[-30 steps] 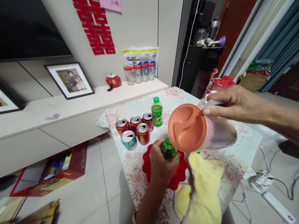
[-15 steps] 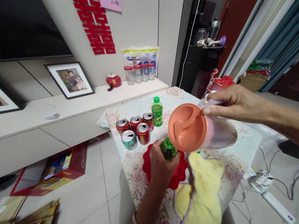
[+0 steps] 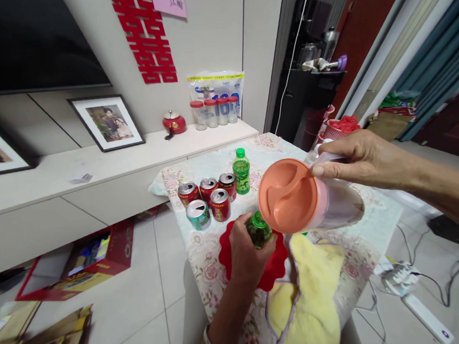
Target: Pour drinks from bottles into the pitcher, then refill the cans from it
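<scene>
My left hand (image 3: 248,253) is wrapped round a green plastic bottle (image 3: 259,228) that stands over a red scalloped mat (image 3: 276,272). My right hand (image 3: 355,160) grips the handle of a clear pitcher (image 3: 339,205) with an orange lid (image 3: 290,196). The pitcher is tilted to the left, its lid edge right at the bottle's mouth. Brownish liquid shows low in the pitcher; the lid hides whether any runs out. A yellow cloth (image 3: 318,292) lies in folds to the right of the mat.
Several opened drink cans (image 3: 220,205) and a capped green bottle (image 3: 241,172) stand behind my left hand on the flowered tablecloth (image 3: 204,254). A white cabinet (image 3: 132,162) runs behind, bearing red-lidded jars (image 3: 211,113). A power strip (image 3: 401,277) and cables lie on the floor at right.
</scene>
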A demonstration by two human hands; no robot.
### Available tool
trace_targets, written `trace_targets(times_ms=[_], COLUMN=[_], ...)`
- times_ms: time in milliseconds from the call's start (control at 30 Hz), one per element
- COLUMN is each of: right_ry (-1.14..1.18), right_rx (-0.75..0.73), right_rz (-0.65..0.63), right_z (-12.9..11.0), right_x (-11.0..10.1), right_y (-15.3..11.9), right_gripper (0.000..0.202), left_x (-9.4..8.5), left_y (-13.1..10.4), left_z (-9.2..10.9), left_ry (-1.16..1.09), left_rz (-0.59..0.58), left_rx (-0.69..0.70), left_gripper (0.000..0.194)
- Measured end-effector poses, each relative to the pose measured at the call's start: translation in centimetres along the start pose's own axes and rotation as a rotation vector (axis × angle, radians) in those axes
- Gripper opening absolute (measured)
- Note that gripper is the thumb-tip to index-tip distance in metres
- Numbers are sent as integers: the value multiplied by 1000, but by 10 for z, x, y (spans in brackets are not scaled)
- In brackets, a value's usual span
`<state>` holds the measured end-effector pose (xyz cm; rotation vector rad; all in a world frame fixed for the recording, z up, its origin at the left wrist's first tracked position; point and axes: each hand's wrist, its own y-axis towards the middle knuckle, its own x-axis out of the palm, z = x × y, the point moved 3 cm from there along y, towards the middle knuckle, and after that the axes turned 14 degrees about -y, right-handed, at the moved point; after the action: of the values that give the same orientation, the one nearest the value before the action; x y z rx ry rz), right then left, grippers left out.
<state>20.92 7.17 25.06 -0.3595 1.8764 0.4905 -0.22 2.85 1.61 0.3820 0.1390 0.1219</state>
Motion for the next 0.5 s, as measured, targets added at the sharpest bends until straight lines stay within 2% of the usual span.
trace_targets(times_ms=[500], right_ry=[37], right_rx=[29], right_rz=[-5], right_z=[-1], right_x=[0], right_y=[0], right_gripper=[58], left_x=[0], left_y=[0], left_z=[0], left_ry=[-18], left_rz=[-16], left_rx=[-11], left_gripper=[64])
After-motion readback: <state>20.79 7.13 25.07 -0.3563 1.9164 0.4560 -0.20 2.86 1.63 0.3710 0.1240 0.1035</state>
